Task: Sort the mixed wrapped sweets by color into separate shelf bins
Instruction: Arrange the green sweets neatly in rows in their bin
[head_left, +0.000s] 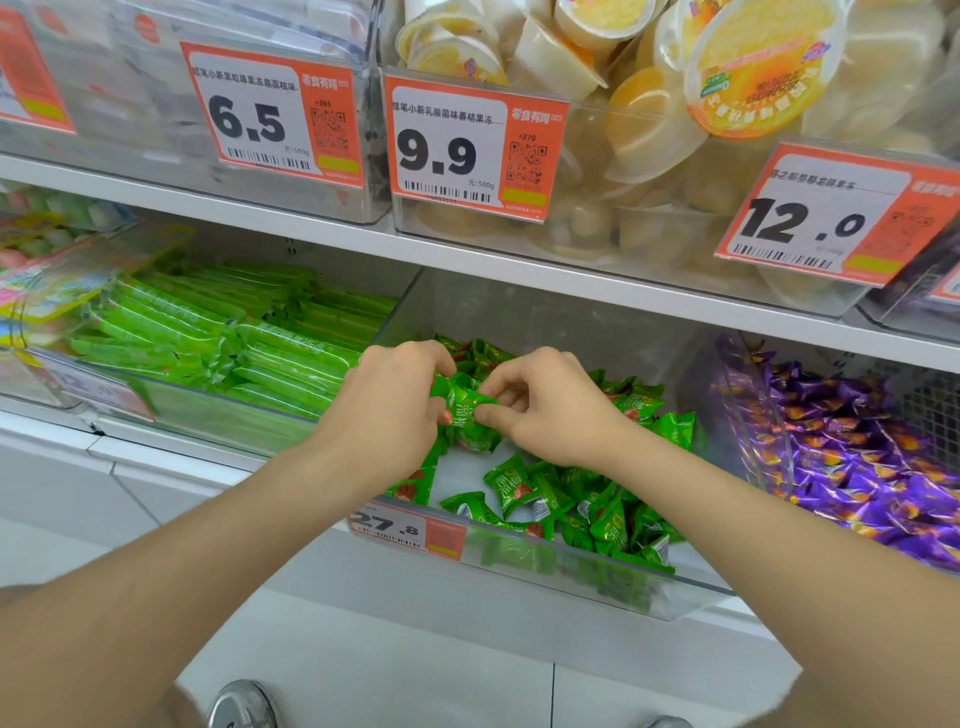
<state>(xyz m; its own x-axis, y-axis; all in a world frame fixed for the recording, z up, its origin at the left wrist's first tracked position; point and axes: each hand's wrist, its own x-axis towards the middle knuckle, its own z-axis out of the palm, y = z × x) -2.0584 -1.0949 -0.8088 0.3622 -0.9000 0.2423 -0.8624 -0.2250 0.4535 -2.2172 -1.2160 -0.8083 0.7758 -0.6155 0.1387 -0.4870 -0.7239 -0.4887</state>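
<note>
Centrally in the head view, the left hand (395, 415) and right hand (545, 415) each pinch a small clump of green sweets (465, 408) above the clear, hard-walled bin (571, 569). The glossy, crinkled pillow wrappers look slippery. A loose pinch could drop one among the purple sweets (857, 467) at 3 o'clock, remixing colours.

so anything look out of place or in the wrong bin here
Nothing stands out. The middle bin holds only green sweets, the purple sweets beside it show no strays, and left hand and right hand pinch a green sweet.
</note>
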